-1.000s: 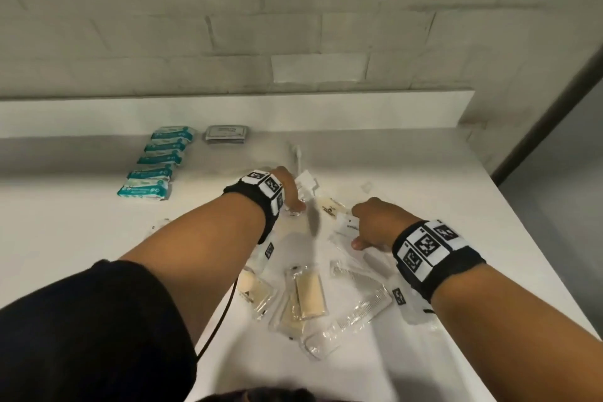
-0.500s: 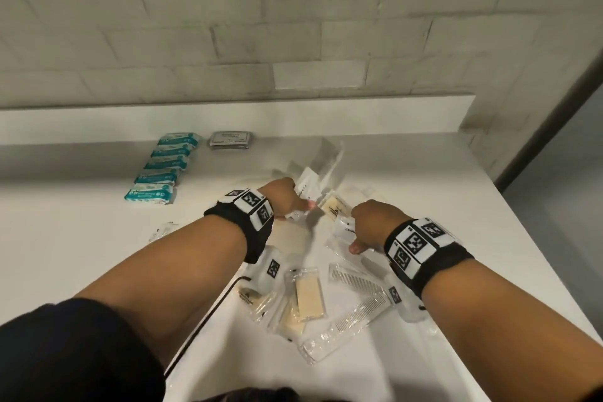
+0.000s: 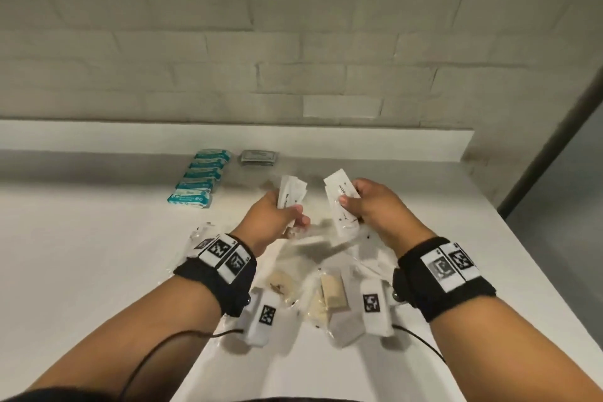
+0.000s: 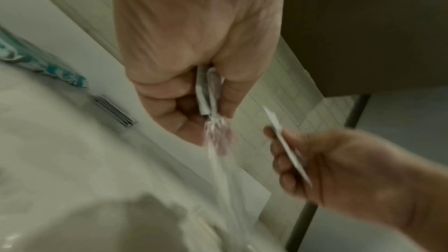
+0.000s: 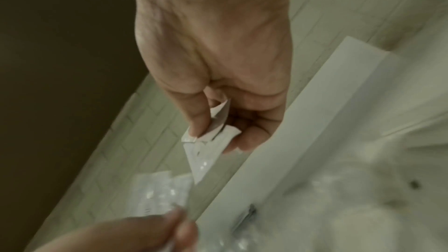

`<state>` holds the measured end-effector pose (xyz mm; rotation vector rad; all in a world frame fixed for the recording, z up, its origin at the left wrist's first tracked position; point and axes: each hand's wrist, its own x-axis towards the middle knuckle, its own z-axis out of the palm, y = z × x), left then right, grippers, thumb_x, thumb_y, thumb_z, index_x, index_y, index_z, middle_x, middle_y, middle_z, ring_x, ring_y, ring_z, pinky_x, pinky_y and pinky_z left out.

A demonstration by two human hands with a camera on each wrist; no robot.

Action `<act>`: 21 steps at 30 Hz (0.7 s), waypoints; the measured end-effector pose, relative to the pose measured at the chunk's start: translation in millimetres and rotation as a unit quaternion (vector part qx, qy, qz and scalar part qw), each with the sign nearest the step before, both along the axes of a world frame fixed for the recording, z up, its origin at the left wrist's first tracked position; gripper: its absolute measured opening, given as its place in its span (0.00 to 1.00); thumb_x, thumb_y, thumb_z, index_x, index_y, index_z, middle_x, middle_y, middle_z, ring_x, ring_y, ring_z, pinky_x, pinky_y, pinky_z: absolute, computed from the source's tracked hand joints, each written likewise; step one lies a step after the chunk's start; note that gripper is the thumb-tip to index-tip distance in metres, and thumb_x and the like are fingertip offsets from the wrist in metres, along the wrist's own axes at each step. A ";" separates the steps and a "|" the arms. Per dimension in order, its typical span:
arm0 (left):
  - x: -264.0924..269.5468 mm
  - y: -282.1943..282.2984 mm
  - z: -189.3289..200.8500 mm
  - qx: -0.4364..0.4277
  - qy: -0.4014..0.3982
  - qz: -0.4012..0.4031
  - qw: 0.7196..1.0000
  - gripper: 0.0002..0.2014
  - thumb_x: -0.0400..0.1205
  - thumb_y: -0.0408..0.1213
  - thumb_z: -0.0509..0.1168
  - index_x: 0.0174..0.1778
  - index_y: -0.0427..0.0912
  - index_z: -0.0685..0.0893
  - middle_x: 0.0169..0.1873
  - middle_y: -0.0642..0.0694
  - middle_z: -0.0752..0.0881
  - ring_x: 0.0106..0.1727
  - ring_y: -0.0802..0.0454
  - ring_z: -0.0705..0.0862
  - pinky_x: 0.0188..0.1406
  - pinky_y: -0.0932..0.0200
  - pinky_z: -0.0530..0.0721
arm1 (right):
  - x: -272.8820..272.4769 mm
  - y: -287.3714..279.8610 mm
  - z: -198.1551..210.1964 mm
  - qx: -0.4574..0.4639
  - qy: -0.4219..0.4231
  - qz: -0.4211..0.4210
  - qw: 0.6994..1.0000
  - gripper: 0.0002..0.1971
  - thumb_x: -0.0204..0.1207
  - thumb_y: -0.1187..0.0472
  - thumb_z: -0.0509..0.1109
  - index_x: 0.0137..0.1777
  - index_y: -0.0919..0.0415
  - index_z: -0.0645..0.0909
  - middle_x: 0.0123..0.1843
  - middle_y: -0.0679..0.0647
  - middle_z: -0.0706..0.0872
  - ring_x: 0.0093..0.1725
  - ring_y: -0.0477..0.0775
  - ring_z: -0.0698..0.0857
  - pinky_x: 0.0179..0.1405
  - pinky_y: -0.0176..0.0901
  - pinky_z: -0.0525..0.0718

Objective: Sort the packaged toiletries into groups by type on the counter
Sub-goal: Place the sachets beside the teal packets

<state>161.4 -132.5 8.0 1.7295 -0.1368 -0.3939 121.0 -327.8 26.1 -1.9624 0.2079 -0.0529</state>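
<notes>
Both hands are raised above the white counter (image 3: 98,254), each gripping white toothpaste-type packets. My left hand (image 3: 274,215) holds a couple of white packets (image 3: 290,192) upright between thumb and fingers; in the left wrist view the left hand (image 4: 206,91) pinches the white packets (image 4: 206,91) edge-on, with clear wrapping hanging below. My right hand (image 3: 368,206) pinches a white packet (image 3: 342,206); the right wrist view shows this white packet (image 5: 206,147) between thumb and fingers of the right hand (image 5: 213,122). Beneath the hands lies a loose pile of clear packets (image 3: 329,297) with beige contents.
A row of several teal packs (image 3: 199,179) lies at the back left, with a grey stack of flat packets (image 3: 259,157) beside it. A raised ledge (image 3: 326,140) and brick wall back the counter. The counter's right edge (image 3: 522,271) drops to the floor.
Both hands have lifted off the pile and risen, each now holding white packets upright. The head view has moved closer and tilted down.
</notes>
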 end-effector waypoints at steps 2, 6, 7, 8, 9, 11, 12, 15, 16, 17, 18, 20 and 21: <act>-4.4 4.5 -1.0 0.060 0.016 -0.028 0.998 0.12 0.85 0.30 0.59 0.63 0.40 0.75 0.41 0.39 0.88 0.36 0.47 0.86 0.30 0.60 0.83 | -4.8 18.8 1.2 0.040 -0.009 -0.019 0.999 0.05 0.78 0.64 0.69 0.52 0.61 0.83 0.47 0.58 0.90 0.43 0.57 0.88 0.41 0.47 0.83; -8.5 16.0 -1.5 0.031 0.029 -0.025 0.999 0.12 0.87 0.35 0.58 0.65 0.37 0.78 0.37 0.43 0.86 0.35 0.48 0.85 0.37 0.56 0.82 | -18.9 34.1 -5.9 0.105 0.014 -0.062 0.992 0.07 0.79 0.65 0.68 0.55 0.60 0.84 0.49 0.58 0.90 0.47 0.56 0.88 0.43 0.50 0.86; -10.4 20.3 0.6 -0.005 0.029 -0.023 0.999 0.13 0.87 0.36 0.58 0.65 0.36 0.78 0.37 0.43 0.85 0.36 0.49 0.85 0.37 0.56 0.83 | -22.6 37.3 -7.9 0.125 0.015 -0.070 0.990 0.08 0.79 0.65 0.68 0.56 0.60 0.83 0.49 0.58 0.90 0.47 0.56 0.88 0.41 0.48 0.85; -12.6 23.6 2.5 -0.042 0.032 -0.029 0.998 0.13 0.88 0.38 0.58 0.65 0.35 0.78 0.38 0.43 0.85 0.37 0.49 0.85 0.38 0.56 0.83 | -26.1 40.6 -8.5 0.143 0.012 -0.074 0.987 0.08 0.79 0.65 0.69 0.56 0.61 0.83 0.50 0.58 0.90 0.46 0.55 0.88 0.39 0.46 0.85; -15.4 27.0 4.1 -0.070 0.037 -0.046 0.996 0.14 0.88 0.39 0.59 0.65 0.36 0.79 0.40 0.42 0.86 0.38 0.48 0.86 0.40 0.56 0.85 | -29.0 45.0 -10.1 0.158 0.009 -0.078 0.984 0.07 0.79 0.66 0.69 0.56 0.61 0.83 0.49 0.59 0.90 0.45 0.56 0.88 0.37 0.44 0.84; -19.7 30.7 5.0 -0.088 0.032 -0.095 0.991 0.14 0.85 0.39 0.64 0.64 0.38 0.81 0.48 0.39 0.89 0.46 0.44 0.89 0.46 0.51 0.87 | -32.2 55.8 -10.4 0.186 0.006 -0.074 0.980 0.04 0.78 0.66 0.70 0.52 0.62 0.81 0.48 0.61 0.90 0.43 0.57 0.88 0.35 0.46 0.85; -21.2 32.5 4.8 -0.083 0.027 -0.115 0.990 0.14 0.83 0.37 0.67 0.63 0.39 0.82 0.52 0.39 0.89 0.50 0.43 0.89 0.49 0.49 0.88 | -33.9 63.1 -9.3 0.201 0.005 -0.072 0.977 0.03 0.79 0.66 0.70 0.50 0.63 0.81 0.46 0.61 0.89 0.42 0.59 0.88 0.37 0.49 0.87; -20.0 36.8 4.5 -0.085 0.025 -0.102 0.991 0.12 0.78 0.27 0.70 0.57 0.39 0.84 0.50 0.40 0.90 0.47 0.45 0.90 0.45 0.50 0.90 | -37.1 76.5 -6.4 0.230 -0.001 -0.079 0.970 0.04 0.80 0.65 0.69 0.47 0.66 0.79 0.42 0.64 0.88 0.36 0.61 0.88 0.41 0.54 0.89; -19.2 39.3 5.0 -0.094 0.028 -0.095 0.991 0.11 0.78 0.26 0.70 0.56 0.40 0.84 0.48 0.41 0.91 0.45 0.47 0.90 0.42 0.52 0.90 | -38.5 77.7 -6.4 0.235 -0.004 -0.087 0.968 0.04 0.81 0.64 0.68 0.47 0.66 0.79 0.41 0.64 0.88 0.33 0.59 0.87 0.37 0.51 0.89; -18.0 43.2 4.7 -0.102 0.030 -0.093 0.990 0.11 0.78 0.26 0.70 0.55 0.40 0.84 0.47 0.42 0.91 0.44 0.47 0.90 0.41 0.53 0.90 | -40.0 78.0 -8.0 0.243 -0.005 -0.096 0.965 0.05 0.82 0.64 0.67 0.48 0.67 0.79 0.40 0.64 0.88 0.31 0.58 0.87 0.33 0.47 0.89; -16.5 47.4 3.3 -0.105 0.031 -0.091 0.990 0.10 0.78 0.26 0.70 0.54 0.40 0.84 0.46 0.42 0.90 0.44 0.47 0.90 0.39 0.54 0.89 | -41.9 77.3 -8.9 0.253 -0.004 -0.103 0.962 0.05 0.83 0.64 0.65 0.49 0.67 0.78 0.41 0.64 0.88 0.30 0.57 0.87 0.31 0.46 0.88; -14.6 56.3 -0.6 -0.104 0.032 -0.090 0.990 0.09 0.79 0.26 0.70 0.51 0.41 0.84 0.44 0.43 0.90 0.44 0.47 0.89 0.41 0.52 0.89 | -45.5 75.0 -11.9 0.265 0.007 -0.104 0.959 0.04 0.84 0.66 0.62 0.53 0.67 0.77 0.41 0.62 0.86 0.30 0.57 0.87 0.31 0.46 0.88; -14.2 59.8 -2.3 -0.104 0.034 -0.088 0.990 0.08 0.79 0.26 0.70 0.51 0.41 0.84 0.44 0.43 0.90 0.44 0.46 0.89 0.44 0.49 0.90 | -47.3 72.8 -12.9 0.259 0.012 -0.098 0.961 0.04 0.84 0.69 0.62 0.53 0.67 0.77 0.40 0.61 0.85 0.30 0.56 0.86 0.32 0.47 0.88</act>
